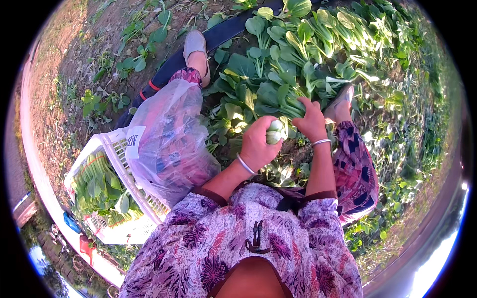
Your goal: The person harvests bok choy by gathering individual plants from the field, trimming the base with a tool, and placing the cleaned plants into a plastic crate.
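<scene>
My left hand is closed around a few bok choy plants, their pale stem bases facing me. Just to its right, my right hand reaches to a green bok choy lying on the pile, fingers at its stems; whether they grip it I cannot tell. Loose bok choy lies in rows on the soil beyond both hands. At my left stands a white plastic crate with a clear plastic liner, holding bok choy bunches tied with red bands.
Clear plastic film covers my left leg. A black hose with red ties runs behind my left shoe. My right shoe stands beside the pile. Low green plants grow at the right.
</scene>
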A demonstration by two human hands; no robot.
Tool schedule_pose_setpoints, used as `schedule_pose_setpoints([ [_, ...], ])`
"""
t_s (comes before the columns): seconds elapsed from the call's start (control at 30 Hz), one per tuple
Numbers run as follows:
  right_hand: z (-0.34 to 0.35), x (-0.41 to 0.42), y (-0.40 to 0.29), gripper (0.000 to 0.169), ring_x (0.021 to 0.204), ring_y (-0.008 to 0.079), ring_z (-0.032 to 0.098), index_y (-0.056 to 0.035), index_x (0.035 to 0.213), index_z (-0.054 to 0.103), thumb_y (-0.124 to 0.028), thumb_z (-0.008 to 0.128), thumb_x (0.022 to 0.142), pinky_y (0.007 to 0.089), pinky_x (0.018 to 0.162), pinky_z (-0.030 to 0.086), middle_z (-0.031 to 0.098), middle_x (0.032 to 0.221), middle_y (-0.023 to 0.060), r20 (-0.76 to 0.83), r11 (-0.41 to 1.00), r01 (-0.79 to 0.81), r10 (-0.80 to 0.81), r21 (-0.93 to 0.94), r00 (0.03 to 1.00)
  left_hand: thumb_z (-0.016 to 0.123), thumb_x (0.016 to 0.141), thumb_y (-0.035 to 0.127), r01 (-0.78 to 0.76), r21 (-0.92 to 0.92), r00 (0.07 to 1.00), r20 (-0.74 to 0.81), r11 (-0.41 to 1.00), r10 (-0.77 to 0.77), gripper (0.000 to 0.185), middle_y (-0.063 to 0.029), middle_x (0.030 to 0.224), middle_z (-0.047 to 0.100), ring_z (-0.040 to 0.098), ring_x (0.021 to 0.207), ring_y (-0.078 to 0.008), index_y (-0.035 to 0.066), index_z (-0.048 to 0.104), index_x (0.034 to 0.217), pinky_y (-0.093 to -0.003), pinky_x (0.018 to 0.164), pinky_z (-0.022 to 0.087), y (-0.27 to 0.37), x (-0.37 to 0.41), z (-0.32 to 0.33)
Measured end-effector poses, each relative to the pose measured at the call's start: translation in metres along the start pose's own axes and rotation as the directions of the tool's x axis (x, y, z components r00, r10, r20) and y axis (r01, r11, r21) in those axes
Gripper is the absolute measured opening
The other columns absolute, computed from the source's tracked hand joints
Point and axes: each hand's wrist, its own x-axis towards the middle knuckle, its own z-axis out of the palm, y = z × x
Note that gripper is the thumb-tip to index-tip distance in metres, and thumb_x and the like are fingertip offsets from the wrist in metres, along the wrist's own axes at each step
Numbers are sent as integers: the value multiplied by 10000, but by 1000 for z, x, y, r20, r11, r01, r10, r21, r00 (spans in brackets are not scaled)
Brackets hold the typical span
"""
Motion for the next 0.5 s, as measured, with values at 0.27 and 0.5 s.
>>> schedule_pose_setpoints([
  [0.27,-24,-81,-40,532,936,342,619,-93,1096,671,-185,748,578,396,843,491,607,984,188,177,974,101,-137,201,975,824,640,198,36,91,946,318,995,-63,498,-120,910,642,626,863,-290,38,556,1029,-385,762,500,-24,-16,3],
  [0.5,-26,-101,-45,940,815,116,592,-37,1450,353,-25,848,652,237,735,504,597,1060,142,123,496,-57,-101,866,987,845,644,60,221,-477,960,261,850,-103,466,13,916,621,585,845,-109,39,586,1030,-264,776,486,-33,-25,-5],
])
